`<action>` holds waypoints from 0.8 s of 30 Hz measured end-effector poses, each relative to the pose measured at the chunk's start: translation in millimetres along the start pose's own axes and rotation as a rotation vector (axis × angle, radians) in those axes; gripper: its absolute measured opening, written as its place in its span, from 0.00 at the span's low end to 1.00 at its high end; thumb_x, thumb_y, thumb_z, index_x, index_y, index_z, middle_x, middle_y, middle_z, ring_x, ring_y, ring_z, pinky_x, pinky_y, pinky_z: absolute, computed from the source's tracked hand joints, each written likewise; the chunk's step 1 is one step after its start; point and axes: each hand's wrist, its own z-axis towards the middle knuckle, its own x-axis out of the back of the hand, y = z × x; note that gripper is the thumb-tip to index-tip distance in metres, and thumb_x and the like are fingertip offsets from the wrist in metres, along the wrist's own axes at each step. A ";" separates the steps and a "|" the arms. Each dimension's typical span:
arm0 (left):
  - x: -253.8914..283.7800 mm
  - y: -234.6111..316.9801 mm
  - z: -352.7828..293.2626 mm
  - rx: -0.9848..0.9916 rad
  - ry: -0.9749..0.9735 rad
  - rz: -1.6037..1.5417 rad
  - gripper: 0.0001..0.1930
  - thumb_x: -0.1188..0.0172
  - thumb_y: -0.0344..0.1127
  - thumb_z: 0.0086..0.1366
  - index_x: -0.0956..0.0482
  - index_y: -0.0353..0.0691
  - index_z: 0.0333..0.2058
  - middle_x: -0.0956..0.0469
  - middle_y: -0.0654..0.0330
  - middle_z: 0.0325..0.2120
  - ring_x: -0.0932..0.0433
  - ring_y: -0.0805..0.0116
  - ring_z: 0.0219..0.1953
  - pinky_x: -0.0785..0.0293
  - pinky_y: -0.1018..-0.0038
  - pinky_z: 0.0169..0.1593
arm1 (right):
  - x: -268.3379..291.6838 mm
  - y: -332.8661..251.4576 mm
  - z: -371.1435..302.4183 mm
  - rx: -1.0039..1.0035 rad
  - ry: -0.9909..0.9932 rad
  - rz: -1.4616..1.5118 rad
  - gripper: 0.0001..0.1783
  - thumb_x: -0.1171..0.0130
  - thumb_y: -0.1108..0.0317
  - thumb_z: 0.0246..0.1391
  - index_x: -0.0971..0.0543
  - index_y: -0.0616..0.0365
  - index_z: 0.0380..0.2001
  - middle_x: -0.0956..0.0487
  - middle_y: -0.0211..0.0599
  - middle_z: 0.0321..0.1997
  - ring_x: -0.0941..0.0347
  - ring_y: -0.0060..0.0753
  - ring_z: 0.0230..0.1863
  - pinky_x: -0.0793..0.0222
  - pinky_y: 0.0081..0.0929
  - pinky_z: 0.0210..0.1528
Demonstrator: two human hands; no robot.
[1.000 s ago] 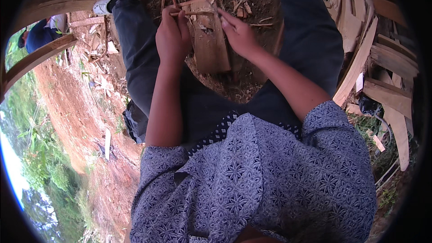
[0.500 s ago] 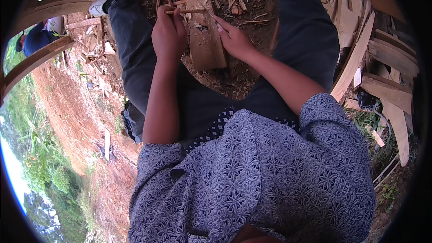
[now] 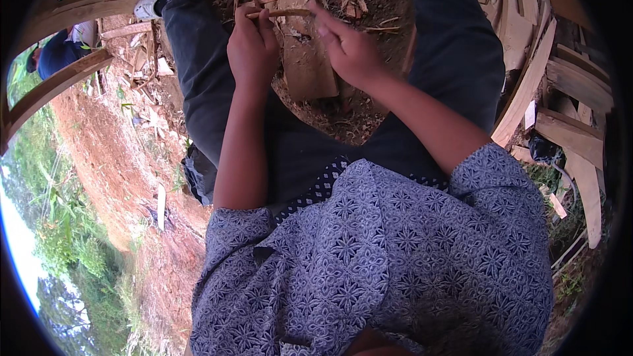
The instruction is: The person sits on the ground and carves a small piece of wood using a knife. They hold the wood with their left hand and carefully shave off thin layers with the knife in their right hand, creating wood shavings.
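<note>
My left hand point(image 3: 254, 56) is closed around one end of a short, thin wooden stick point(image 3: 289, 12), which points to the right. At the stick's far end is my right hand point(image 3: 353, 54), its index finger stretched along near the tip and its other fingers curled. Whatever the right hand grips is hidden by its fingers; no blade shows clearly. Beneath both hands a flat wooden board point(image 3: 308, 79) lies on the ground between my legs.
Wood shavings and offcuts point(image 3: 353, 3) litter the dirt around the board. Curved planks point(image 3: 573, 86) are heaped on the right. Curved timber beams point(image 3: 62, 82) stand at the left, with another person in blue point(image 3: 56, 56) behind them. A dirt slope point(image 3: 99, 158) falls away leftward.
My right hand has turned and moved up to the stick's right end. The thin blade seen in it before no longer shows. My left hand keeps its hold on the stick.
</note>
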 end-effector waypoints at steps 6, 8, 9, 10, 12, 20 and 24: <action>-4.8 -3.8 -2.2 -0.081 0.057 -0.015 0.07 0.48 0.36 0.73 0.29 0.38 0.41 0.21 0.49 0.24 0.20 0.44 0.28 0.27 0.56 0.30 | 6.8 -4.0 7.7 0.017 -0.066 0.127 0.25 0.54 0.58 0.72 0.32 0.41 0.69 0.18 0.43 0.49 0.21 0.31 0.43 0.28 0.30 0.51; -3.0 -0.3 -0.9 -0.059 0.033 -0.008 0.07 0.48 0.36 0.73 0.29 0.38 0.41 0.21 0.48 0.25 0.20 0.43 0.28 0.27 0.55 0.30 | 9.0 -10.3 5.8 -0.095 -0.183 -0.006 0.24 0.54 0.58 0.72 0.32 0.41 0.69 0.18 0.37 0.43 0.23 0.25 0.40 0.29 0.27 0.48; -2.2 1.1 -1.0 -0.048 0.021 -0.005 0.07 0.48 0.36 0.73 0.29 0.38 0.41 0.21 0.48 0.25 0.20 0.43 0.28 0.27 0.55 0.30 | 8.1 -6.5 4.6 -0.187 -0.272 -0.148 0.24 0.54 0.58 0.72 0.32 0.41 0.69 0.18 0.35 0.39 0.24 0.22 0.38 0.29 0.24 0.46; -0.9 0.4 -0.6 -0.022 0.018 -0.020 0.07 0.48 0.36 0.73 0.29 0.38 0.41 0.21 0.47 0.26 0.20 0.43 0.29 0.27 0.55 0.30 | 2.0 -4.4 9.1 -0.036 -0.177 -0.120 0.25 0.54 0.58 0.72 0.32 0.41 0.70 0.20 0.32 0.35 0.28 0.20 0.34 0.30 0.24 0.43; 1.2 -3.0 -1.7 0.028 0.011 -0.051 0.07 0.48 0.36 0.73 0.29 0.38 0.41 0.21 0.47 0.26 0.21 0.43 0.29 0.27 0.55 0.30 | -4.6 -0.5 10.8 0.099 -0.076 -0.031 0.25 0.54 0.59 0.73 0.33 0.40 0.70 0.24 0.29 0.28 0.35 0.16 0.27 0.32 0.21 0.37; 0.1 -2.1 -1.7 -0.012 0.047 -0.022 0.08 0.48 0.37 0.73 0.29 0.38 0.40 0.20 0.47 0.27 0.21 0.42 0.28 0.27 0.55 0.30 | 5.3 -19.5 8.5 0.006 -0.128 -0.092 0.25 0.50 0.60 0.69 0.30 0.41 0.68 0.25 0.40 0.20 0.30 0.28 0.19 0.30 0.33 0.30; 2.4 5.7 -0.3 0.005 -0.005 0.071 0.09 0.50 0.37 0.75 0.30 0.36 0.41 0.19 0.50 0.26 0.18 0.48 0.29 0.26 0.58 0.33 | 3.3 -34.2 -0.5 0.048 -0.065 0.010 0.25 0.52 0.60 0.72 0.32 0.36 0.69 0.23 0.31 0.26 0.36 0.17 0.24 0.35 0.22 0.32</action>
